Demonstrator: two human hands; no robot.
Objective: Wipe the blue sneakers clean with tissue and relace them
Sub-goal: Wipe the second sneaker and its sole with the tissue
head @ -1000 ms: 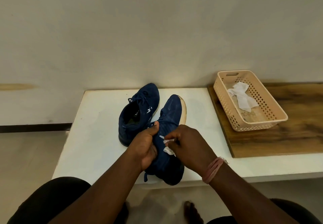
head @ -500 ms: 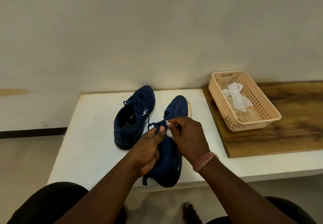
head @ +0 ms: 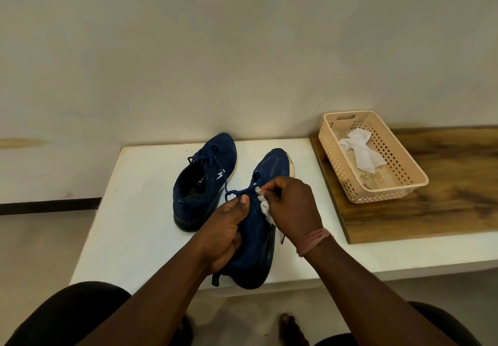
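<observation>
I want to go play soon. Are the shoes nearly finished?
Not yet. The laced dark blue sneaker stands aside on the white table, seemingly done. The left hand grips the second blue sneaker; the right hand pinches its lace and crumpled white tissue. Lacing remains.

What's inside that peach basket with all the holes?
The peach basket holds a crumpled white tissue on its floor. Nothing else shows inside, though the near wall hides a strip of the floor.
</observation>
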